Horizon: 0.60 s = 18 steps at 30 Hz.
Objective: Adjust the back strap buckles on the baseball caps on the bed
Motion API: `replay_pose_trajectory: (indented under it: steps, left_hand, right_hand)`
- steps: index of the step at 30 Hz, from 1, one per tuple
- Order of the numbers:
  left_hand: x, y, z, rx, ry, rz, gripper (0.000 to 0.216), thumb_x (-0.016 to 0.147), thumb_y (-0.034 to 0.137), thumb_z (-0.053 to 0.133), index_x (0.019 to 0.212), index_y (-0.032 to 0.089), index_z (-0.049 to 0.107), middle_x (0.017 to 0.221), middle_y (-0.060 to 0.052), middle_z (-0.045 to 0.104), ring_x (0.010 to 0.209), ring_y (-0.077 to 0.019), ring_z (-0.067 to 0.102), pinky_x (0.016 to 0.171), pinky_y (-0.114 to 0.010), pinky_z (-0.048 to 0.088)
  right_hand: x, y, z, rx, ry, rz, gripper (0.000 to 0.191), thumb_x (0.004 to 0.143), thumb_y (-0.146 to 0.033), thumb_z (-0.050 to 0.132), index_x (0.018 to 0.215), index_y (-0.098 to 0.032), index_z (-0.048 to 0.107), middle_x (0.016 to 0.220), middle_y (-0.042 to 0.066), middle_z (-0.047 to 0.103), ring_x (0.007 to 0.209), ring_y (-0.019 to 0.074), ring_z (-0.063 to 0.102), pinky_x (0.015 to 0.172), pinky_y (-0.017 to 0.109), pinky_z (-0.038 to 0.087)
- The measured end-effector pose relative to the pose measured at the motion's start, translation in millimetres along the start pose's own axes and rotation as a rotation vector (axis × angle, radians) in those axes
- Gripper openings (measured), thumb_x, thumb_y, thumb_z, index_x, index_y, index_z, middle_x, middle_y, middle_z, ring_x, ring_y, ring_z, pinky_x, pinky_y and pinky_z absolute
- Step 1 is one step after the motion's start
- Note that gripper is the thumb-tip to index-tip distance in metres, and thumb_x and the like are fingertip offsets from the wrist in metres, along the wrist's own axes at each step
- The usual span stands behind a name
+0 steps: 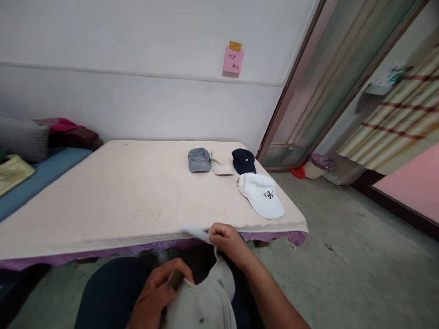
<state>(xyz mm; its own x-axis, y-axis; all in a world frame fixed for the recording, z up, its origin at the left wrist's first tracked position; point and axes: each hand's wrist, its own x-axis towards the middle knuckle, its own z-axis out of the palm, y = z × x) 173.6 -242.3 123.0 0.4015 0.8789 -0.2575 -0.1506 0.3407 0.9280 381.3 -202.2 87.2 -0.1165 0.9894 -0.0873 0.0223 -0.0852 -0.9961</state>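
A light grey baseball cap [202, 304] is held low in front of me, over my lap, its back opening turned away from me. My left hand [157, 290] grips the edge of that opening at the left, beside a small brownish patch that I cannot make out. With its fingers pinched, my right hand [228, 242] holds the cap's pale strap [197, 233], whose loose end is blurred and points left. On the bed, ahead and to the right, lie a white cap [259, 194] with black letters, a navy cap [243, 160], a beige cap [222, 162] and a grey cap [199, 161].
The bed [103, 196] has a pale cover and a purple cloth under its front edge. A grey cushion [22, 137] is at the left. A pink note [233, 59] hangs on the wall. A bin [317, 167] stands on the floor at the right.
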Motion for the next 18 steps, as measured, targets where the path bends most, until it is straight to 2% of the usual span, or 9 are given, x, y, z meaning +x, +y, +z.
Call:
replay_pose_trajectory:
  steps: [3, 7, 10, 12, 15, 18]
  left_hand:
    - [2, 4, -2, -0.124, 0.078, 0.012, 0.019, 0.067, 0.035, 0.063, 0.066, 0.017, 0.064, 0.054, 0.001, 0.05, 0.048, -0.0104, 0.04, 0.045, -0.021, 0.032]
    - [9, 3, -3, -0.411, 0.198, 0.037, 0.015, 0.076, 0.031, 0.058, 0.072, 0.018, 0.065, 0.062, -0.001, 0.058, 0.055, -0.0135, 0.05, 0.052, -0.022, 0.04]
    - [14, 6, -2, -0.603, 0.251, 0.039, 0.012, 0.076, 0.028, 0.057, 0.075, 0.019, 0.064, 0.068, -0.001, 0.063, 0.064, -0.0162, 0.057, 0.06, -0.025, 0.045]
    - [16, 9, -1, -0.659, 0.249, 0.019, 0.012, 0.077, 0.029, 0.056, 0.074, 0.019, 0.063, 0.065, -0.001, 0.062, 0.063, -0.0167, 0.059, 0.061, -0.026, 0.047]
    - [19, 12, -2, -0.684, 0.24, -0.035, 0.009, 0.076, 0.027, 0.058, 0.076, 0.019, 0.063, 0.06, 0.001, 0.06, 0.056, -0.0151, 0.058, 0.056, -0.025, 0.047]
    - [22, 15, -4, -0.679, 0.321, -0.067, 0.01, 0.072, 0.023, 0.063, 0.08, 0.018, 0.065, 0.062, 0.0, 0.063, 0.053, -0.015, 0.06, 0.053, -0.024, 0.047]
  right_hand:
    - [3, 18, -2, 0.392, 0.078, 0.051, 0.016, 0.078, -0.024, 0.055, 0.065, -0.015, 0.053, 0.056, -0.004, 0.049, 0.053, 0.0086, 0.042, 0.053, 0.021, 0.031]
    - [-5, 36, 7, 0.655, -0.008, 0.063, 0.024, 0.08, -0.036, 0.059, 0.074, -0.013, 0.061, 0.071, 0.002, 0.058, 0.067, 0.0119, 0.051, 0.064, 0.024, 0.038]
    - [-17, 46, 15, 0.771, -0.125, 0.094, 0.036, 0.081, -0.047, 0.057, 0.082, -0.012, 0.066, 0.077, 0.005, 0.062, 0.073, 0.0152, 0.055, 0.07, 0.028, 0.041]
    - [-25, 48, 16, 0.808, -0.218, 0.114, 0.04, 0.075, -0.05, 0.063, 0.089, -0.013, 0.067, 0.084, 0.006, 0.064, 0.078, 0.0166, 0.057, 0.073, 0.029, 0.041]
    - [-32, 46, 14, 0.761, -0.363, 0.161, 0.05, 0.061, -0.036, 0.078, 0.102, -0.011, 0.065, 0.09, 0.008, 0.066, 0.081, 0.017, 0.059, 0.075, 0.027, 0.041]
    - [-32, 45, 12, 0.718, -0.424, 0.184, 0.05, 0.059, -0.029, 0.08, 0.103, -0.009, 0.066, 0.087, 0.008, 0.068, 0.076, 0.0153, 0.061, 0.07, 0.025, 0.042]
